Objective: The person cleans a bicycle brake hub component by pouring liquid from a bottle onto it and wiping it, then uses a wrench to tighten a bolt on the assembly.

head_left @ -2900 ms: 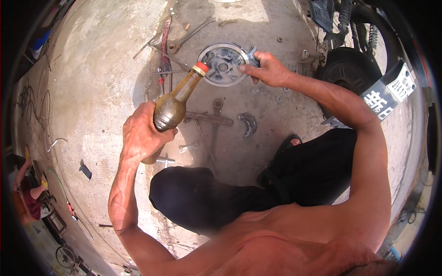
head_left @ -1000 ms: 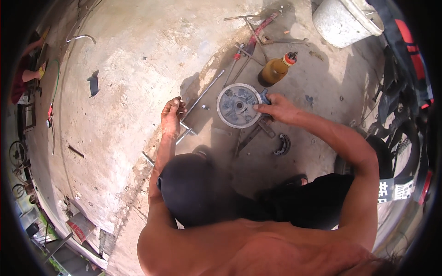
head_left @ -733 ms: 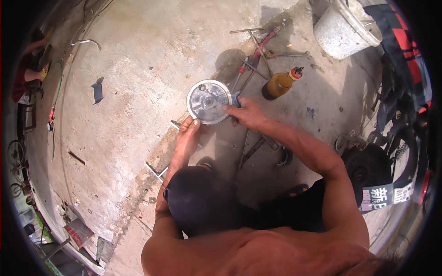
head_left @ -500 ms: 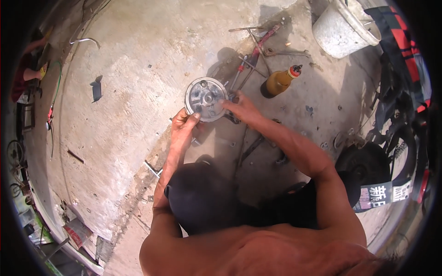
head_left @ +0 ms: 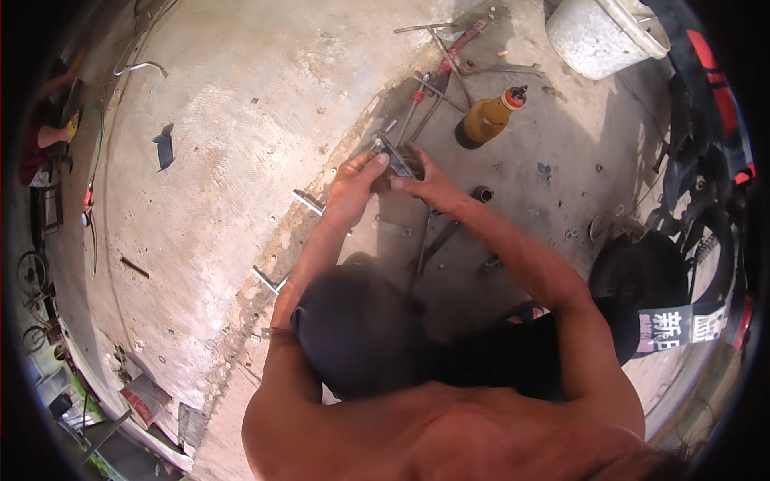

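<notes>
My left hand (head_left: 354, 181) and my right hand (head_left: 427, 184) are closed round the round metal plate (head_left: 395, 158), which is tilted nearly edge-on between them. Their fingers are partly hidden behind it. A bottle of amber liquid (head_left: 487, 118) with a red-rimmed top stands beyond my right hand. Long wrenches and metal bars (head_left: 449, 76) lie on the floor just past the plate. T-handled tools (head_left: 308, 202) lie beside my left forearm.
A white bucket (head_left: 600, 38) stands at the upper right. A motorbike's black wheel (head_left: 634, 271) and frame line the right side. Another person's hand (head_left: 60, 133) shows at the far left edge. A hose (head_left: 94, 172) and small metal scraps lie on the left floor.
The bottle left my left hand and stands on the floor. My left hand took hold of the plate, which has turned from face-up to nearly edge-on.
</notes>
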### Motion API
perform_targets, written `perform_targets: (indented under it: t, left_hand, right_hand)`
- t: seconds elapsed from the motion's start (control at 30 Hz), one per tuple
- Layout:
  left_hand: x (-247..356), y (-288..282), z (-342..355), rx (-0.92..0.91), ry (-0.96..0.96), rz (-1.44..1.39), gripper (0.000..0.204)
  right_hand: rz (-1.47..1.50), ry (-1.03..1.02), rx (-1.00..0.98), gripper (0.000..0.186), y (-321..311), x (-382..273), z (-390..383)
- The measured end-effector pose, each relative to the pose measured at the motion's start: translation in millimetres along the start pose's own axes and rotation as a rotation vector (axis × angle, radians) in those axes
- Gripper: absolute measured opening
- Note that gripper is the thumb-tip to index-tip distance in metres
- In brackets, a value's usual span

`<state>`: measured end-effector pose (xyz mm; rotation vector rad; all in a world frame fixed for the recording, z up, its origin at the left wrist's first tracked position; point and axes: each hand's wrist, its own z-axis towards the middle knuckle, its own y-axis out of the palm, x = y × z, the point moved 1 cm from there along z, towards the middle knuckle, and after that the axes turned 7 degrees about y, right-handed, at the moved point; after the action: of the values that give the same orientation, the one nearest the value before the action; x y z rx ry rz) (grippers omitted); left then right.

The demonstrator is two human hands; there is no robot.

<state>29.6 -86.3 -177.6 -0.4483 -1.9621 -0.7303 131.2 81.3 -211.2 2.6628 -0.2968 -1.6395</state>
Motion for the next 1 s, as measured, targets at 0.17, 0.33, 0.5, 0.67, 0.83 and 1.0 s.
perform_targets:
  t: [0.17, 0.33, 0.5, 0.67, 0.83, 1.0]
  left_hand:
    - [0, -37, -5, 0.138, 0.196, 0.177, 0.017]
    - [-25, -81, -19, 0.339, 0.143, 0.333, 0.019]
    - [-44, -78, -27, 0.312, 0.036, 0.71, 0.025]
    - [-84, -93, -9, 0.221, 0.149, 1.036, 0.03]
    - [-93, -79, 5, 0.168, 0.178, 1.271, 0.046]
    - [-90, -80, 6, 0.096, 0.119, 1.346, 0.041]
  right_hand:
    - [0.09, 0.021, 0.033, 0.114, -15, -5, -2]
    - [0.24, -0.001, -0.051, 0.105, -23, -14, -6]
    - [0.238, 0.014, -0.099, 0.099, -22, -14, -5]
    - [0.315, 0.048, -0.17, 0.087, -14, -19, -9]
    - [0.37, 0.072, -0.248, 0.078, -20, -10, -6]
    - [0.492, 0.131, -0.33, 0.073, -22, -8, -8]
